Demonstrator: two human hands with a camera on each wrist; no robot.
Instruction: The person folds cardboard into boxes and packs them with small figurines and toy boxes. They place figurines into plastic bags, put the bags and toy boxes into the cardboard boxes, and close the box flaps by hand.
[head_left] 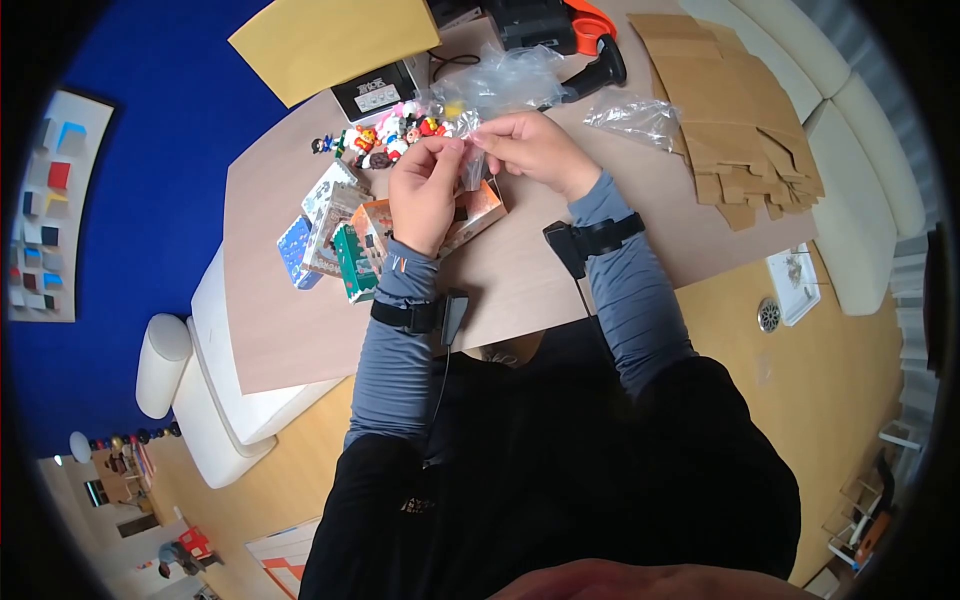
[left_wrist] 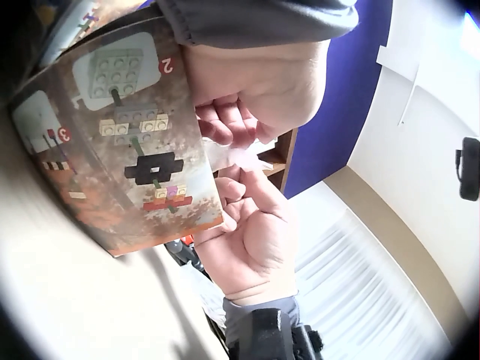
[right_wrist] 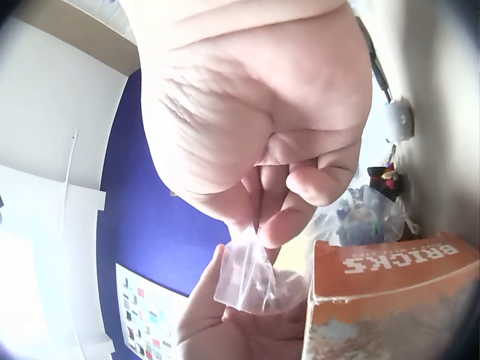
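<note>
A small clear plastic bag (right_wrist: 251, 281) is stretched between my two hands over the table. My left hand (head_left: 425, 190) pinches one side of it between thumb and fingers. On the other side, the thumb and fingers of my right hand (head_left: 540, 155) pinch its edge. Just below the hands lies an orange brick-toy box (head_left: 486, 208); its side reads BRICKS in the right wrist view. Printed building steps cover a box (left_wrist: 112, 150) near my left hand in the left wrist view. Beyond the left hand sits a pile of small colourful toy figures (head_left: 390, 135).
White, blue and green toy boxes (head_left: 355, 262) cluster left of the hands. Crumpled clear plastic (head_left: 510, 75) and another clear bag (head_left: 635, 120) lie behind. Flattened cardboard (head_left: 735, 120) covers the right side. A black handheld device (head_left: 600, 70) and a yellow sheet (head_left: 335, 45) are at the back.
</note>
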